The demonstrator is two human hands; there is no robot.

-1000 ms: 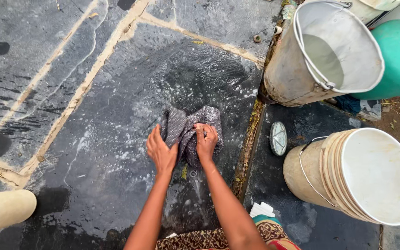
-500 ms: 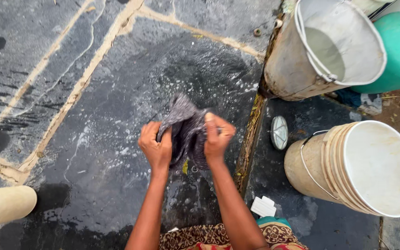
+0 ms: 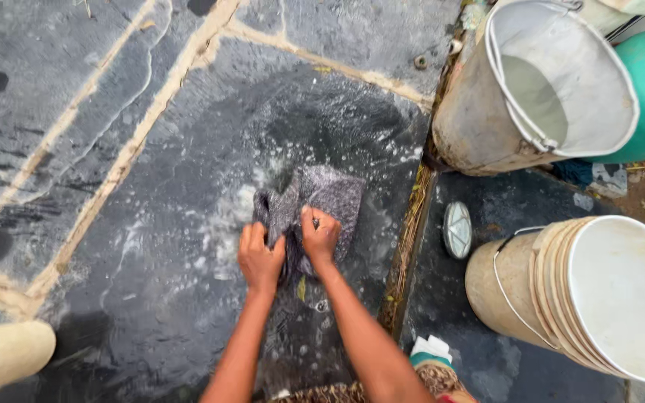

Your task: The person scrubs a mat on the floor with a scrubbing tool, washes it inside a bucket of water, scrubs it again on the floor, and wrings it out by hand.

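Wet stone floor [image 3: 151, 246] lies open to the left; buckets [image 3: 539, 89] crowd the right edge. Grey cloth [image 3: 322, 195] is pressed flat on the floor, lowered since half a second ago. Left hand [image 3: 259, 257] and right hand [image 3: 319, 235] are closed on it. Fingertips are hidden in folds.
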